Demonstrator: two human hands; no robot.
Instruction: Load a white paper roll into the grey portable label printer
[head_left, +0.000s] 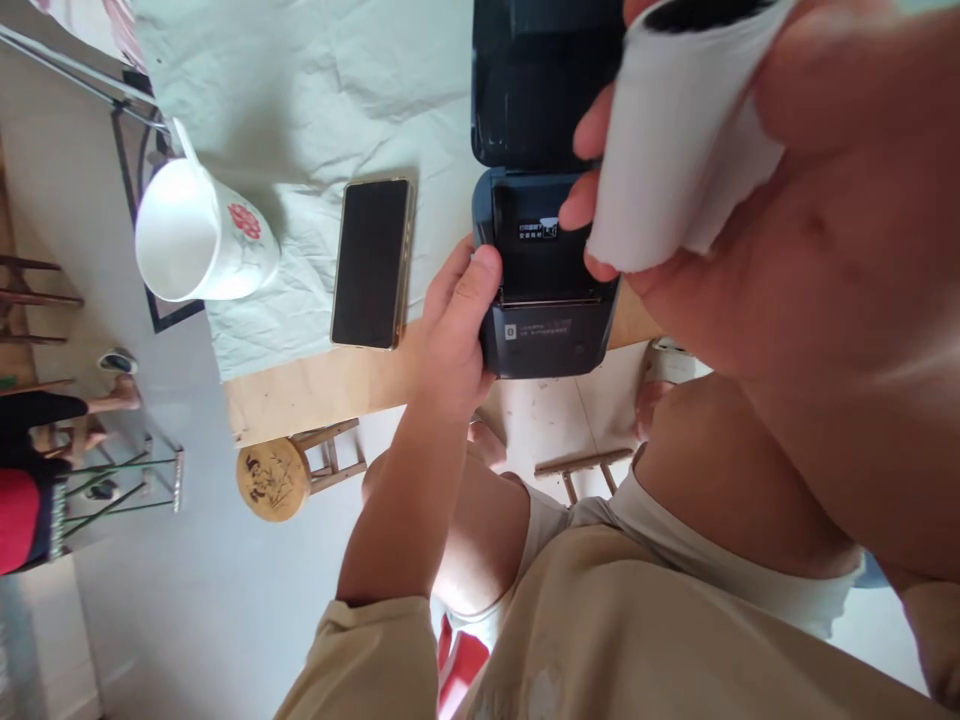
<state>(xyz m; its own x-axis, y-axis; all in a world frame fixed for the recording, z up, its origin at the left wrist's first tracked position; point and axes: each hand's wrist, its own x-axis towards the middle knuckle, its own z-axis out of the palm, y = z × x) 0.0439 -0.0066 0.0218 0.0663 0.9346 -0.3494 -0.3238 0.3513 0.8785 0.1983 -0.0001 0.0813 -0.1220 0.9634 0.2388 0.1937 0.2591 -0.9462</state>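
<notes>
A white mug (199,240) with a red flower print lies on its side near the left edge of the surface (315,385), on a wrinkled pale cloth (315,90) that covers most of it. Just beside it, closer to the middle, a dark phone (373,262) lies flat with its screen up, its near end reaching the bare wooden edge of the surface. To the right of the phone stands a dark blue printer (544,250) with its lid open, close to the near edge. The left hand (450,330) holds the printer at its left side, the thumb pressed on the rim of the open paper bay and the fingers closed around the body. The right hand (787,200) is raised above the printer, very close to the camera, and its fingers are clamped around a white paper roll (675,140); the roll hangs over the open bay and hides part of the lid. Under the surface, a small round wooden stool (274,478) stands on the floor.
</notes>
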